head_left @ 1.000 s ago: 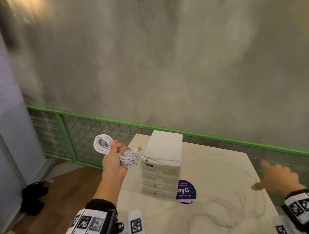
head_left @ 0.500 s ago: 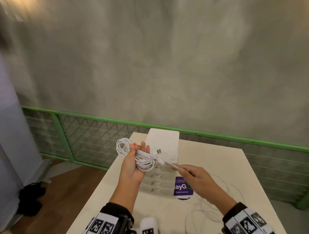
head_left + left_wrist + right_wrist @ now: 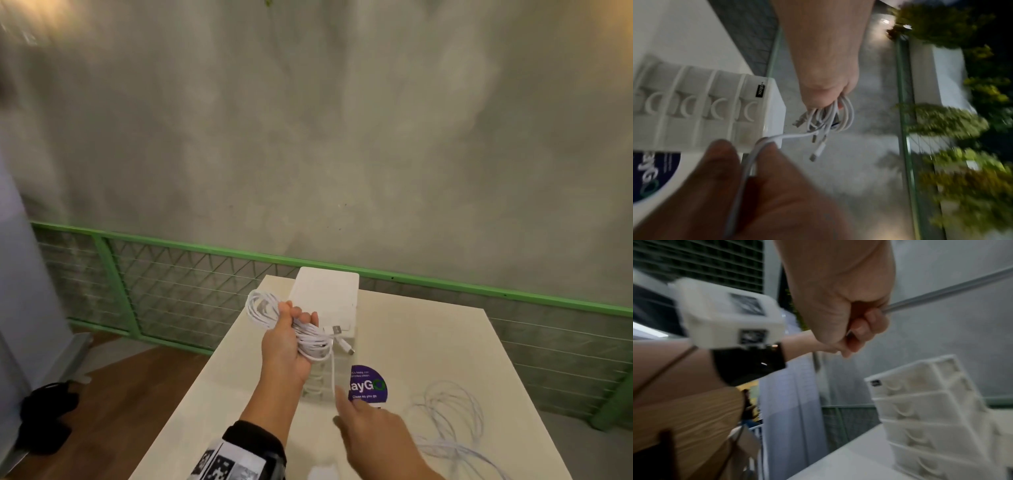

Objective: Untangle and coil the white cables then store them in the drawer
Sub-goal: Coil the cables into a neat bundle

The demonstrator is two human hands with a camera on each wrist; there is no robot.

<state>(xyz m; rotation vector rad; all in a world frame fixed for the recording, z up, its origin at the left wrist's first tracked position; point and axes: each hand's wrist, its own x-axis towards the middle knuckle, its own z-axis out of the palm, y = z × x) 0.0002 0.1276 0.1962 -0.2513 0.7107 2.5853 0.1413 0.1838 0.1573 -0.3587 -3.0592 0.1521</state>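
My left hand (image 3: 294, 325) is raised in front of the white drawer unit (image 3: 325, 298) and grips a coiled bundle of white cable (image 3: 310, 337); two plugs stick out to its right. One strand (image 3: 333, 373) drops from the bundle to my right hand (image 3: 342, 404), which pinches it low over the table. In the left wrist view the left hand (image 3: 828, 104) holds the loops (image 3: 838, 118), and the strand (image 3: 754, 155) runs between the right hand's fingers (image 3: 723, 151). The right wrist view shows curled fingers (image 3: 857, 331) and the shut drawers (image 3: 920, 410).
More white cable (image 3: 448, 418) lies in loose loops on the cream table (image 3: 428, 342) at the right. A round purple sticker (image 3: 368, 385) is beside the drawer unit. A green mesh railing (image 3: 171, 294) and a grey wall stand behind the table; wooden floor is on the left.
My right hand came in from the far right to the bundle, took a strand, and has drawn it down towards me. The left hand has kept its hold on the coil.
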